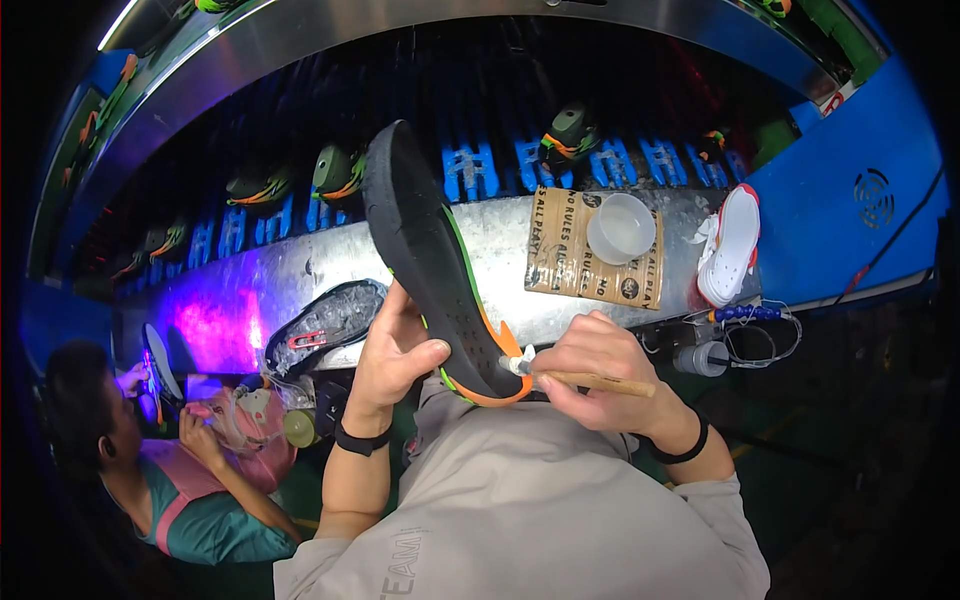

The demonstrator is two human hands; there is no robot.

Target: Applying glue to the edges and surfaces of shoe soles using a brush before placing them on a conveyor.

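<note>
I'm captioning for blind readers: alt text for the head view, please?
A person's left hand holds a black sole edged in orange and green; the right hand holds a wooden-handled brush at its near end. Beyond, a translucent cup stands on brown cardboard.

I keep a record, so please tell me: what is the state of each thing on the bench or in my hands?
Sole, tilted, held in left hand
Brush, held in right hand, tip at the sole
Cup, standing on cardboard, contents unclear
Cardboard, flat on bench
White shoe, lying on bench
Dark sole-shaped piece, lying at bench edge
</note>
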